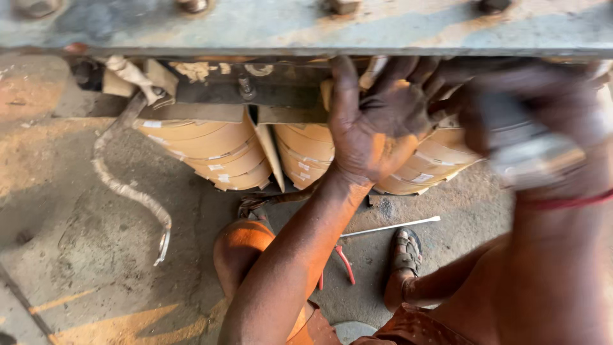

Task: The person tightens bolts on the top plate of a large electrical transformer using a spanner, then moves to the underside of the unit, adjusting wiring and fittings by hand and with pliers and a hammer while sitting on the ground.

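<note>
Three paper-wrapped yellow coils [217,153] hang side by side under a rusty grey steel frame [255,29]. My left hand [377,124] is raised against the top of the middle and right coils. Its thumb points up at the frame's lower bar and its spread fingers are tucked in under that bar. Nothing is visible in this hand. My right hand [517,102] is blurred at the upper right, near the right coil's top. It wears a metal wristwatch and a red thread on the wrist. Its fingers and whatever they touch are hidden by blur.
A long pale strip of tape [121,185] trails from the frame down across the dusty concrete floor. A thin metal rod [396,225] and a red-handled tool [345,262] lie on the floor by my sandalled foot [405,252]. My bent knee [242,249] is below the coils.
</note>
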